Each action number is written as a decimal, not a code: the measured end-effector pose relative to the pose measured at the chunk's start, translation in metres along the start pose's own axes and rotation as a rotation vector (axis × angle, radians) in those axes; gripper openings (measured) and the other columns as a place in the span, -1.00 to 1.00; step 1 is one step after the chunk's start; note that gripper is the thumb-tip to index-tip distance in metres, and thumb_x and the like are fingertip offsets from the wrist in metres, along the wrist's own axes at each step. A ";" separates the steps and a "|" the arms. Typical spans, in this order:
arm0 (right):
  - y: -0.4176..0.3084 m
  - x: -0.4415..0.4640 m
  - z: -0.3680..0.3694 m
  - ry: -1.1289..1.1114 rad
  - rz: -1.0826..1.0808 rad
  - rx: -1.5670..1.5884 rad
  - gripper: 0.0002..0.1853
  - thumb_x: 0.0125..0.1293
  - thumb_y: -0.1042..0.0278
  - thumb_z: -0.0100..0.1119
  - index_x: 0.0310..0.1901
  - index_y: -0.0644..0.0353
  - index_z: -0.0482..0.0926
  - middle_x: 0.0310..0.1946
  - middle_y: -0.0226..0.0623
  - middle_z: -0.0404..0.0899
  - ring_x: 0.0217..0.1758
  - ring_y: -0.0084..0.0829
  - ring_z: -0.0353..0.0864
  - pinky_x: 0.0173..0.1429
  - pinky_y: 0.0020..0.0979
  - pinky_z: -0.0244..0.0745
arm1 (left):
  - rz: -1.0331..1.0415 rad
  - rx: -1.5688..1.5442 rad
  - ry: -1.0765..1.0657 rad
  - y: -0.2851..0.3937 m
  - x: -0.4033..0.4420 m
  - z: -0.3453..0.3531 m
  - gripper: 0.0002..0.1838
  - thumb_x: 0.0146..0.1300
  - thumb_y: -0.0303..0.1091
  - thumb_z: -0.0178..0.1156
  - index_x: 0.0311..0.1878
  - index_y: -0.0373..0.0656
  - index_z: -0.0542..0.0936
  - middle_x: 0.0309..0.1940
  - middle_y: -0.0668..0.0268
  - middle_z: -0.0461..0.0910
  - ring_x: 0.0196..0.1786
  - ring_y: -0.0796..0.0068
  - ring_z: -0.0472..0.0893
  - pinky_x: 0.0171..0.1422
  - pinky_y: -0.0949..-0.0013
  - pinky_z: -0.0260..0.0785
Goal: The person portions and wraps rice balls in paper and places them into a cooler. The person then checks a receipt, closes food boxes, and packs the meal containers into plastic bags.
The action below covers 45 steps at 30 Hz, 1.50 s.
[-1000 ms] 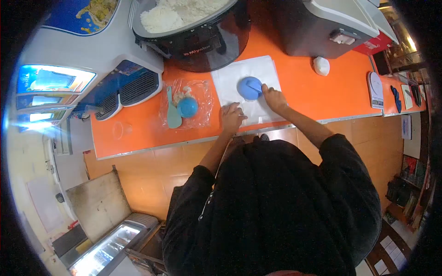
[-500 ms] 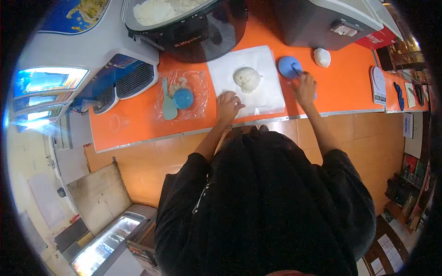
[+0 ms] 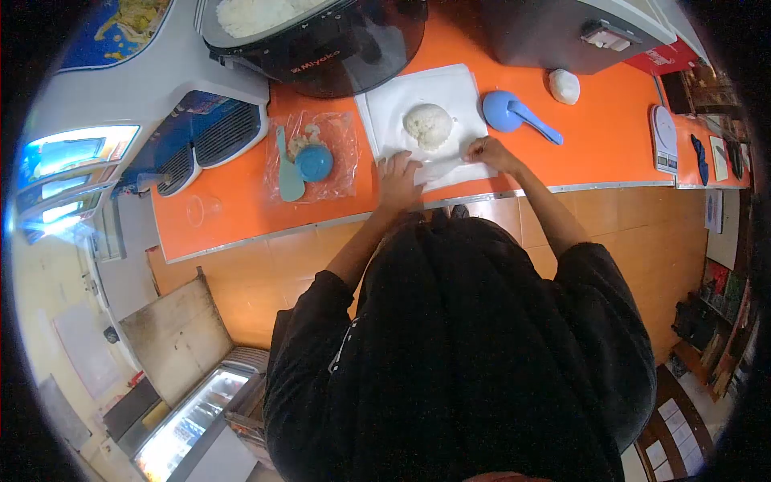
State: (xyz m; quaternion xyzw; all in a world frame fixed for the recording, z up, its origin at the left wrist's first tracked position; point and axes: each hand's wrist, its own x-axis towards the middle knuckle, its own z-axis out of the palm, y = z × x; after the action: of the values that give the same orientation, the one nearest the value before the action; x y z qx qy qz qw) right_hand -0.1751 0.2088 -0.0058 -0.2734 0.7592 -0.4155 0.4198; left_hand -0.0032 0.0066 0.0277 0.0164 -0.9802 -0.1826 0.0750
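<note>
A rounded mound of white rice (image 3: 428,126) sits on a stack of white paper sheets (image 3: 450,84) on the orange table. The near edge of the top sheet is lifted. My right hand (image 3: 491,153) pinches that edge at its right corner. At the near left side of the sheet, my left hand (image 3: 397,180) rests with its fingers apart. A blue scoop (image 3: 502,111) with a handle lies just right of the paper. Left of the paper, a plastic sheet (image 3: 341,153) holds a light green rice paddle (image 3: 290,178) and a small blue bowl (image 3: 314,163).
A black rice cooker (image 3: 345,56) full of rice stands behind the paper. A white wrapped ball (image 3: 564,86) lies near a grey cooler box (image 3: 546,36). A kitchen scale (image 3: 663,140) is at the right; a clear cup (image 3: 203,210) is at the left.
The blue scoop has come off the rice mound, and my right hand has let go of it beside the paper. My right hand has moved left and taken the paper's edge.
</note>
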 end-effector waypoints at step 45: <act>-0.124 0.071 -0.025 -0.115 -0.371 -1.104 -0.89 -0.08 0.32 0.10 -0.43 0.03 0.49 -0.38 -0.33 0.44 -0.17 -0.33 0.43 -0.13 -0.25 0.25 | -0.088 0.052 -0.060 0.028 0.046 -0.005 -0.25 -0.06 -0.21 0.16 0.25 0.02 0.08 0.26 0.35 0.01 0.25 0.43 0.12 0.18 -0.10 -0.10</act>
State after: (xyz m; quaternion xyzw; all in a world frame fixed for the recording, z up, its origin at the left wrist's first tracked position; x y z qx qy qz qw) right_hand -0.2240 0.1024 0.0794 -0.6022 0.7787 -0.0095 0.1757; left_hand -0.0480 0.0283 0.0488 0.0559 -0.9848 -0.1605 0.0370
